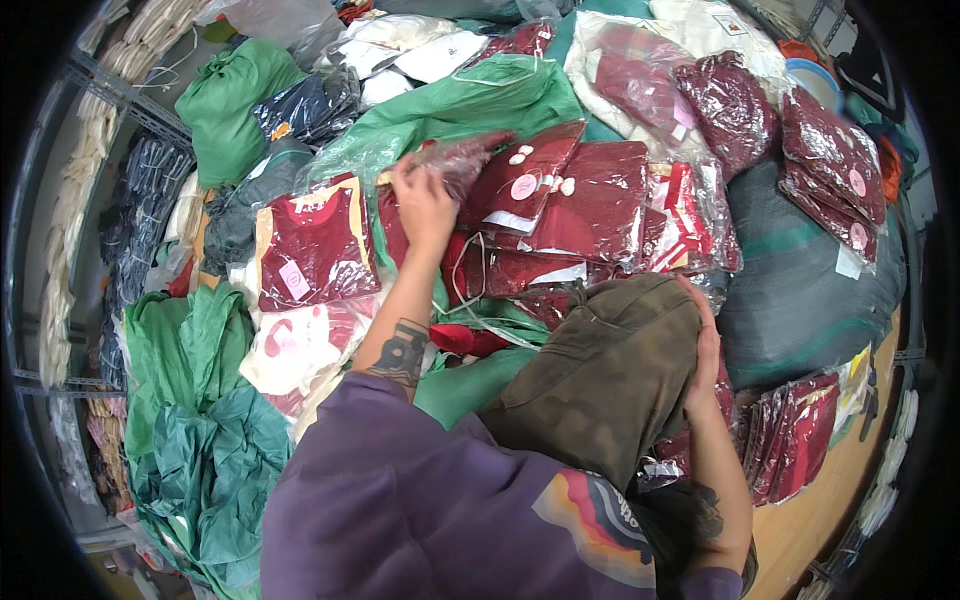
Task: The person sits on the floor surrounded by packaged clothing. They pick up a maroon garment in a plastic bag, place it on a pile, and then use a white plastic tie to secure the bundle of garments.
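My left hand (424, 196) is on a dark red garment in a clear plastic bag (469, 159), its fingers bent over the bag's near end, at the left of a pile of similar bags. My right hand (703, 352) rests against the side of my bent knee in camouflage trousers, with no garment seen in it. Right of my left hand lie a bagged dark red garment with a round pink tag (551, 169) and one with red and white stripes (682, 214). Left of my forearm is a bagged dark red top with beige edges (315, 244).
Green woven sacks (232, 105) lie at the upper left and lower left. A bulging grey sack (810, 292) stands at the right, with bagged garments on top. A row of bagged red garments (791, 439) sits below it. Metal shelving (127, 105) lines the left.
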Demonstrator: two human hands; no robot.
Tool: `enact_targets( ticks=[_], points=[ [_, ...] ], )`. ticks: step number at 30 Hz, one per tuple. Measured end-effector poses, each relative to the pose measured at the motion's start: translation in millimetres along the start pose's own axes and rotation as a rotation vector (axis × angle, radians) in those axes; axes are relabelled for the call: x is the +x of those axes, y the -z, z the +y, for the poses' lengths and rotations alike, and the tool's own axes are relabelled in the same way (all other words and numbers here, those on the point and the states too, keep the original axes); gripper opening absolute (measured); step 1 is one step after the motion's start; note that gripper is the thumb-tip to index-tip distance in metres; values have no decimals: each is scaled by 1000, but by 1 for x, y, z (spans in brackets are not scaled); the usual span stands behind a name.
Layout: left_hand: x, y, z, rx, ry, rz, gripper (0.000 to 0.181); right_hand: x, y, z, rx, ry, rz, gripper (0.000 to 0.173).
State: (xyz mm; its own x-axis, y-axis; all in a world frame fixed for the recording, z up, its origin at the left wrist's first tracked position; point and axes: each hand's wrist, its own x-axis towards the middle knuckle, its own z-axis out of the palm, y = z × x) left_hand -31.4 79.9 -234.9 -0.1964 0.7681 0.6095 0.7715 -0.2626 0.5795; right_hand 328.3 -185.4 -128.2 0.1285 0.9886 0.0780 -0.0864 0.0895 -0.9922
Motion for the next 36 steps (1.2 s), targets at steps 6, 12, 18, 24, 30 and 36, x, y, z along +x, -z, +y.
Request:
enact_targets(
  ticks=[6,12,18,24,30,36],
  points=[
    [66,113,24,-209,74,324,24,1,5,10,-7,32,-6,95],
    [17,121,111,-384,-400,173,20,0,2,9,22,21,9,93],
    [-134,3,135,-121,-514,-715,71,-1,6,13,-4,35,2,91],
    [-162,-8,139,-110,-455,-695,63,-3,10,13,-111,65,18,89],
    [-163,-12,130,-89,-477,-714,64,-3,8,12,-83,41,9,90],
    [-166,-16,131,-79,-472,-706,64,-2,5,6,-55,23,-2,92]
  ],
)
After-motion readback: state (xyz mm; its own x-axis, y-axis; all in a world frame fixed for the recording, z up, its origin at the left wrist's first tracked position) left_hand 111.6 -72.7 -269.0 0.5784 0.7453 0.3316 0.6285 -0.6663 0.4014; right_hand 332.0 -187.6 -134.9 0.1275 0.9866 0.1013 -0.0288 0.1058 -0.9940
